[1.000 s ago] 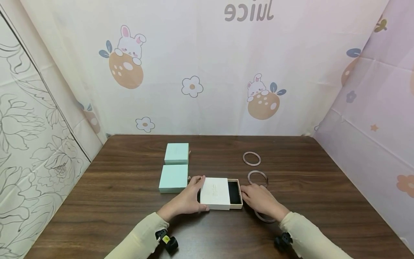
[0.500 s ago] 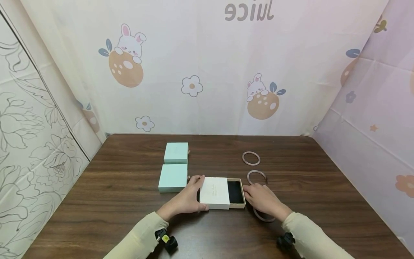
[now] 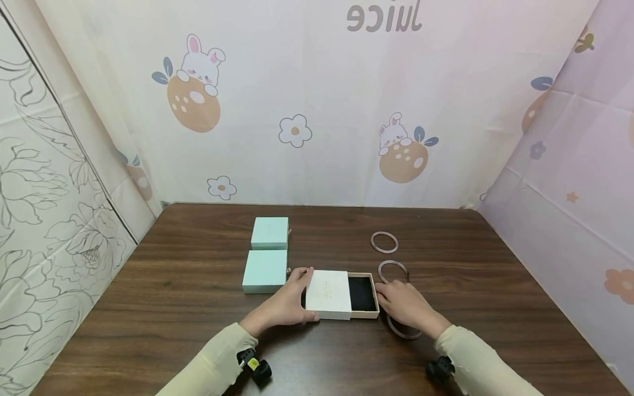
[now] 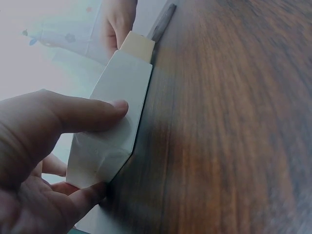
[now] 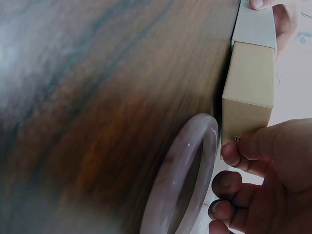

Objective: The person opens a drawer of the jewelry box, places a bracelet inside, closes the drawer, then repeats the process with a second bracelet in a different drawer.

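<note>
A white slide-out gift box [image 3: 328, 294] lies on the table in the head view. My left hand [image 3: 284, 305] grips its sleeve, with the thumb on the near side and the fingers at the far side and left end. From the right end projects a cream drawer [image 3: 365, 315] with a black lining inside. At that end my right hand [image 3: 408, 308] pinches with thumb and index finger; the right wrist view shows them at a small slot in the drawer's end [image 5: 246, 119]. Beneath and beside the right hand lies a pale pinkish bangle [image 5: 168, 190], partly hidden by the hand.
Two mint-green boxes stand one behind the other left of the white box: a near one [image 3: 266, 268] and a far one [image 3: 269, 231]. Two more bangles lie behind the right hand, a middle one [image 3: 381, 270] and a far one [image 3: 384, 251]. A patterned curtain [image 3: 337, 165] hangs behind the brown table [image 3: 198, 258].
The drawer has slid further right out of the sleeve, and my right hand has moved right with it. My left hand keeps its grip on the sleeve, nearly still.
</note>
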{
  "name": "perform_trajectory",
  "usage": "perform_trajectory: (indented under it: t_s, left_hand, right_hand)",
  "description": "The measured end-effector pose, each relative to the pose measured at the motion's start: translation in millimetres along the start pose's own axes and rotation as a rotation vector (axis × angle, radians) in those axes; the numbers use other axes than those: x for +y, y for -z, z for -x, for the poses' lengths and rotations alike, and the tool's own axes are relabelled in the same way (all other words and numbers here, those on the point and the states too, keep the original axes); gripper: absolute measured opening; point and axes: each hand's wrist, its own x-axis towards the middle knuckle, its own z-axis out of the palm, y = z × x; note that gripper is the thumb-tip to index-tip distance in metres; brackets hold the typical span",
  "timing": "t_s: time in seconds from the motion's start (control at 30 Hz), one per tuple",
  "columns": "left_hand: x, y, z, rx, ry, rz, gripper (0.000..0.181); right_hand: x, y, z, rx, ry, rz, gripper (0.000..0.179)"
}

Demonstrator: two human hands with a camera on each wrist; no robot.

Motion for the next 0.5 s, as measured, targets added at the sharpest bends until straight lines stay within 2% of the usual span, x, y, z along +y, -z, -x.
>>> perform_trajectory:
  t_s: [0.5]
  left_hand:
    - [-0.3,2.2,-0.1,-0.004,-0.005,-0.003,0.100]
  right_hand:
    - [2.1,2.4,1.8,-0.014,-0.016,-0.025,0.028]
